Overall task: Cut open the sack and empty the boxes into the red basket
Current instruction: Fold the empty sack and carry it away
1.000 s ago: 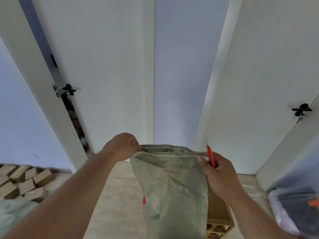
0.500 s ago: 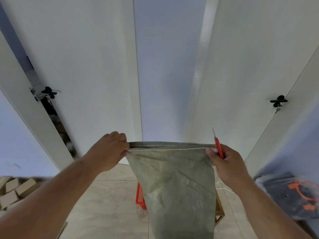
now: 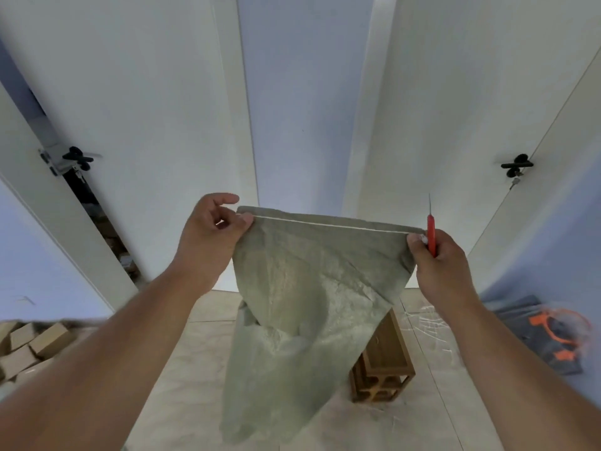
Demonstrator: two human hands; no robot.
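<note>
While I hold the grey-green sack (image 3: 302,307) up by its stitched hem, my left hand (image 3: 211,237) pinches one corner and my right hand (image 3: 437,262) grips the other together with a red cutter (image 3: 431,234); it hangs limp over a wooden crate (image 3: 387,369), cardboard boxes (image 3: 29,348) piled far left.

Sack (image 3: 305,288): a second ago it hung full and bulky; now it hangs limp and flat, its lower part twisted to a point, its sewn edge stretched wider between the hands.
Left hand (image 3: 211,236): earlier closed round the sack's left corner; now only thumb and a finger pinch it, the other fingers (image 3: 224,200) lifted away.
Red basket: its edge showed beside the sack half a second ago; now hidden.
Wooden crate (image 3: 387,362): more of it shows beside the sack.
</note>
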